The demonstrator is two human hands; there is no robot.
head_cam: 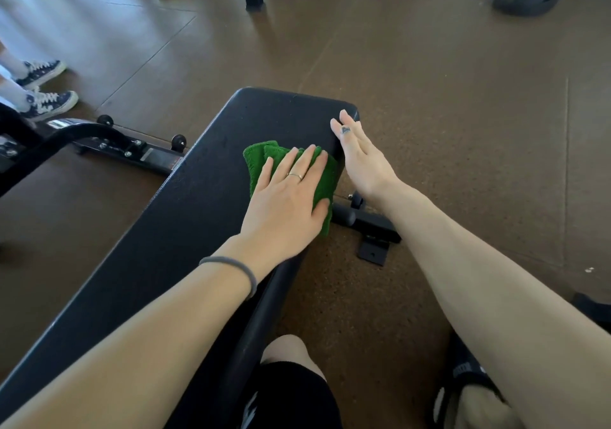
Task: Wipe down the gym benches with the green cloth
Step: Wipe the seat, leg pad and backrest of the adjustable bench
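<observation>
A: Pressing flat, the left hand's point(284, 194) fingers point(305, 161) lie straight and slightly spread on the green cloth point(261, 157), thumb hooked over its near-right edge.

B: And the right hand point(358, 157)?

A: Fingers straight and close together, resting against the bench's point(165, 230) right edge near the far end, holding nothing.

B: Where's the cloth?

A: Folded on the padded surface, towards the far right corner and lapping over the side.

B: So, mid-wipe?

A: I'd judge so. Next probably calls for steady downward pressure and long strokes back along the pad, much of which looks unreached.
</observation>
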